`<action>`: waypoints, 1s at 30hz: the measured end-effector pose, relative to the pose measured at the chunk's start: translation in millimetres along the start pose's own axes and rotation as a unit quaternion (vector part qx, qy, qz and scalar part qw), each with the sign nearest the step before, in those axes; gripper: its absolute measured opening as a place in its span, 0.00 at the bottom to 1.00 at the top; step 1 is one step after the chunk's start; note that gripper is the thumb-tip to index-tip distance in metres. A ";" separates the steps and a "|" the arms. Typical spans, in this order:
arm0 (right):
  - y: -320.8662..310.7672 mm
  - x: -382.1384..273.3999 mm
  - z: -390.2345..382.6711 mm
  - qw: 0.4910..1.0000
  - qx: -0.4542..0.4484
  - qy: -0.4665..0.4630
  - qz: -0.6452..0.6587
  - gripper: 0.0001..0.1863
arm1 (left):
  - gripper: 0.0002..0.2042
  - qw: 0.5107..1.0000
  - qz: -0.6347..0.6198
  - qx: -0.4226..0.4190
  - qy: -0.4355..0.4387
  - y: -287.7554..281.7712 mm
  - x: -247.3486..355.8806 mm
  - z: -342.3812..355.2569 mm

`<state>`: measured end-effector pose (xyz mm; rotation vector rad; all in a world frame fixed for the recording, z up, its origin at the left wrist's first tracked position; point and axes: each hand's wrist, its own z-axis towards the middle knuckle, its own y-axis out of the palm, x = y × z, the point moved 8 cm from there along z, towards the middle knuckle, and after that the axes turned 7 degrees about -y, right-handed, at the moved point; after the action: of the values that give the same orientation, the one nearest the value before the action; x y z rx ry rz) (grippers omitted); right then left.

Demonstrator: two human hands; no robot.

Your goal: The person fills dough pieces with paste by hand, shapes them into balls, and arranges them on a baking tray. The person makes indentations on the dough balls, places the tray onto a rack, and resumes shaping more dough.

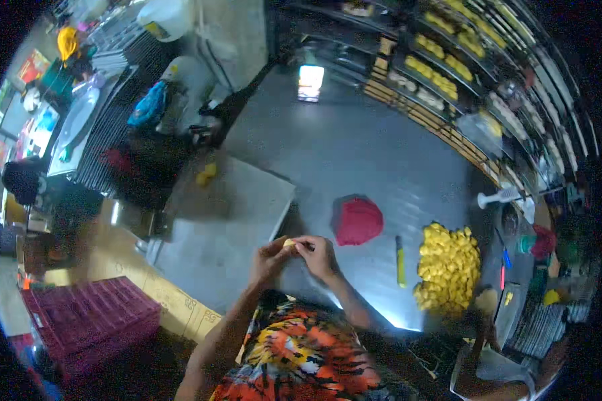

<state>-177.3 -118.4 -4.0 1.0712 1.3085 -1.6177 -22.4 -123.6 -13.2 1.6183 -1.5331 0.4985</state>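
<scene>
Close together in front of my body, my left hand [269, 260] and my right hand [319, 256] pinch a small yellow lump [289, 244] between their fingertips. It looks like a piece of dough, though blur hides its exact kind. Just beyond my right hand, a smooth dark-pink mass [360, 221], possibly dough, rests on the grey table [374, 154]. Further right lies a slim yellow-green strip or tool [400, 262]. Beside that is a broad heap of small yellow pieces [448, 267], similar in colour to the lump I hold.
Shelves with trays of yellow and pale pieces [441, 70] line the far right. A grey board [231, 214] lies left of my hands, and purple crates [93, 321] are stacked lower left. Another person's arm [481, 334] reaches in at lower right, near the heap.
</scene>
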 end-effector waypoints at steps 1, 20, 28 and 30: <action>16.1 0.4 12.7 1.000 -0.002 0.017 0.014 0.08 | 0.18 0.998 -0.058 -0.008 -0.011 -6.9 9.7 -0.3; -65.8 33.4 -60.8 0.962 -0.071 0.255 0.062 0.18 | 0.20 0.696 0.571 0.162 0.404 -147.8 162.3 85.8; -287.4 81.9 -135.2 0.916 0.194 0.159 -0.312 0.13 | 0.16 0.930 0.186 0.210 0.238 -147.0 54.7 27.6; -357.3 90.6 -149.1 0.869 0.257 0.061 -0.418 0.14 | 0.15 0.956 0.122 0.177 0.202 -108.0 28.3 17.8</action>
<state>-520.5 81.8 10.6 0.9532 1.5882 -2.7010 80.8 -164.8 -33.6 1.4663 -1.3857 1.2204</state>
